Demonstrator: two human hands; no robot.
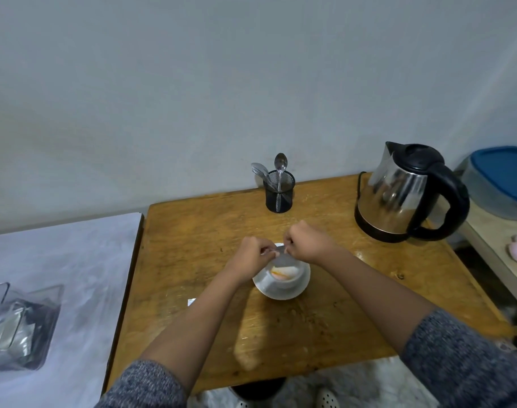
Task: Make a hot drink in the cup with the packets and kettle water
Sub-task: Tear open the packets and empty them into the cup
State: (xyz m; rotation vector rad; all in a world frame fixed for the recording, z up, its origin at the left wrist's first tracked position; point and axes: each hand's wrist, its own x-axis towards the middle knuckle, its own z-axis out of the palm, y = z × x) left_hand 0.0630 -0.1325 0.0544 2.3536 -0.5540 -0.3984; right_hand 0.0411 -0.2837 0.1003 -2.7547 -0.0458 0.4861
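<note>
A white cup (292, 276) stands on a white saucer (276, 293) in the middle of the wooden table (325, 313). Both hands hold a small silvery packet (281, 259) just above the cup. My left hand (253, 256) pinches its left top edge and my right hand (306, 241) pinches its right top edge. Inside the cup I see white and orange contents. The steel kettle (398, 195) with a black handle stands at the back right of the table. A torn silvery scrap (191, 302) lies on the table left of the saucer.
A black mesh holder (279, 191) with spoons stands at the table's back edge by the wall. On a white surface to the left, a clear box (18, 328) holds several silvery packets. A blue-lidded container (501, 184) sits on a shelf at far right.
</note>
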